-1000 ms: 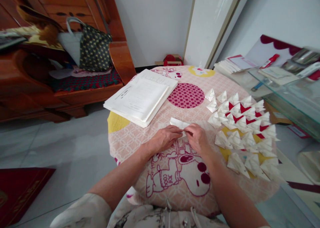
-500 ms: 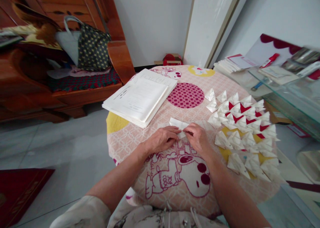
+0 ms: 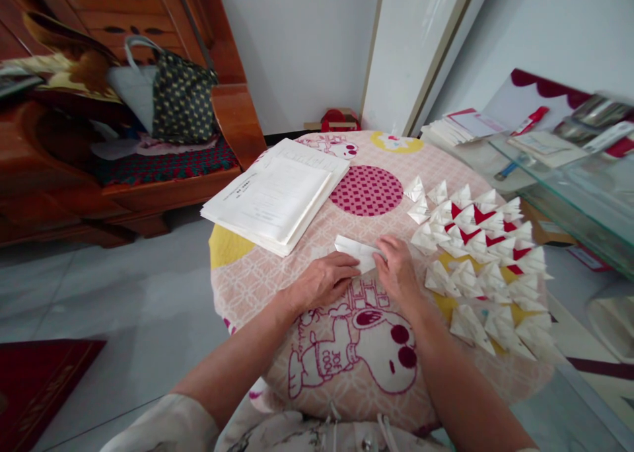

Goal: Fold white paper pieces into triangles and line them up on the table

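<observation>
A small folded white paper (image 3: 365, 256) lies on the patterned tablecloth (image 3: 307, 277), between my hands. My left hand (image 3: 327, 278) presses on its left part with the fingers together. At the paper's right end, my right hand (image 3: 395, 267) pinches the edge between thumb and fingers. To the right stand rows of several folded white paper pieces (image 3: 465, 277). A stack of printed white sheets (image 3: 275, 194) rests at the table's back left.
On the left is a wooden bench (image 3: 168, 188) with a patterned bag (image 3: 181, 95). A glass shelf (image 3: 569, 188) at the right holds papers, a red marker (image 3: 531, 120) and metal bowls (image 3: 601, 112).
My right hand has slid a little to the right along the folded paper, uncovering more of its middle. My left hand has hardly moved.
</observation>
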Available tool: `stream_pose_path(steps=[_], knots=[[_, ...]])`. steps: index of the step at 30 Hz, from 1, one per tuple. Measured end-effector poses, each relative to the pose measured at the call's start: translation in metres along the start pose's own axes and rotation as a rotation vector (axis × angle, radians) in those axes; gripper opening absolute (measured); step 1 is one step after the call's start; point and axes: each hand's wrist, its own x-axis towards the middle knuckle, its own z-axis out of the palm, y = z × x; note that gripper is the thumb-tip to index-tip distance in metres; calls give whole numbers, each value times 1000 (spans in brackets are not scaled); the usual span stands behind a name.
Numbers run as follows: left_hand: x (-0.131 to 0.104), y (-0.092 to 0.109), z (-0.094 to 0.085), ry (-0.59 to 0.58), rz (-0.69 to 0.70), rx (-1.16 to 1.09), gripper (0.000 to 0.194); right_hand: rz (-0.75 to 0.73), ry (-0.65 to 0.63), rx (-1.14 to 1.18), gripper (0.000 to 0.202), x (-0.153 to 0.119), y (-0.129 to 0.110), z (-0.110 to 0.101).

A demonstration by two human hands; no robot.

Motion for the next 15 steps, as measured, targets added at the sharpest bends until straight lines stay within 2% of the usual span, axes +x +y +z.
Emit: stream_pose_path(steps=[5, 15], knots=[[-1, -1, 1, 4, 13, 13, 30, 12, -65, -64, 29, -1, 8, 2], [-1, -1, 2, -12, -11, -15, 30, 15, -48, -12, 26, -1, 7, -5]])
